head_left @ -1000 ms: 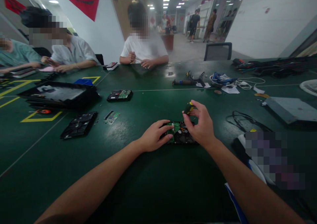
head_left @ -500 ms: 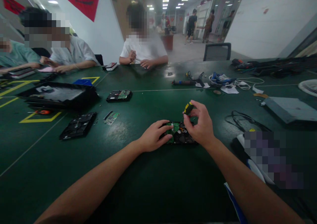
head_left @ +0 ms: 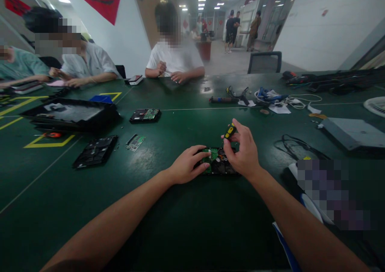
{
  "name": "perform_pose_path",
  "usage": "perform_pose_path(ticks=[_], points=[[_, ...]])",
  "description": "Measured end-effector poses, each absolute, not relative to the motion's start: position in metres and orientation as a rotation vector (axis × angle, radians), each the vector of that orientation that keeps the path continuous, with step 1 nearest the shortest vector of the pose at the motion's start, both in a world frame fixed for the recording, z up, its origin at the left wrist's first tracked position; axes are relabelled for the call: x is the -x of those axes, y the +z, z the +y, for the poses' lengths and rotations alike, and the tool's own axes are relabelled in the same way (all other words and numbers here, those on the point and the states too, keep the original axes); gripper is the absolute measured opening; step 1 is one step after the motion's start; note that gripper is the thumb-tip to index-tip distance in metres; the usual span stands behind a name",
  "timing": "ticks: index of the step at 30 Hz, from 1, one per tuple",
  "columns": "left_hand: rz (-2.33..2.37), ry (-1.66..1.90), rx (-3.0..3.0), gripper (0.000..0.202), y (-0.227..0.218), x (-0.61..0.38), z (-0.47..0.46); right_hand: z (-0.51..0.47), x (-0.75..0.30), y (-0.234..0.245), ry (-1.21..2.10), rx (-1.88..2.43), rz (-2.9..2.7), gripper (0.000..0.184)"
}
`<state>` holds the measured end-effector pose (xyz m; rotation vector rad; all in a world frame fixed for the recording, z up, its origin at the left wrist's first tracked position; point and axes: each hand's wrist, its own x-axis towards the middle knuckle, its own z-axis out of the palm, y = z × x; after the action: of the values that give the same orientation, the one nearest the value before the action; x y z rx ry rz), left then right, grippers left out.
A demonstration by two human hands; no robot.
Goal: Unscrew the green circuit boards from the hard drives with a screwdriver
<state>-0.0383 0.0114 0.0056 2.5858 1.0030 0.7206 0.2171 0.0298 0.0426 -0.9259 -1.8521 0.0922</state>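
In front of me on the table lies an opened black electronic device (head_left: 222, 167), with a green circuit board (head_left: 214, 155) and small coloured wires inside. My left hand (head_left: 190, 164) grips its left end, thumb and fingers spread across the board side. Above its right part, my right hand (head_left: 243, 148) pinches a short yellow-and-black screwdriver (head_left: 230, 131), tilted with its handle up. The screwdriver's tip points down into the device; my fingers partly hide where it meets the parts.
To the left are a similar device (head_left: 144, 115), a loose circuit board (head_left: 136, 142), a black cover (head_left: 95, 151) and stacked black casings (head_left: 72, 115). A grey metal box (head_left: 353, 132) and cables (head_left: 300, 145) lie right. People sit across the table.
The screwdriver handle has turned a little in my right fingers, which have shifted slightly upward. My left hand and the device stay in place.
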Motion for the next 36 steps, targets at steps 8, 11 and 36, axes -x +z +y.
perform_pose_path(ticks=[8,11,36], points=[[0.977,0.713,-2.574,0.049,0.0099,0.0390,0.0094,0.0317,-0.2168,0.0419,0.051,0.984,-1.796,0.077],[0.979,0.703,-2.570,0.051,0.0097,0.0396,0.0095,0.0309,-0.2182,0.0436,0.032,0.970,-1.819,0.073],[0.976,0.705,-2.572,0.052,0.0090,0.0401,0.0098,0.0324,-0.2175,0.0432,-0.018,1.015,-1.748,0.071]])
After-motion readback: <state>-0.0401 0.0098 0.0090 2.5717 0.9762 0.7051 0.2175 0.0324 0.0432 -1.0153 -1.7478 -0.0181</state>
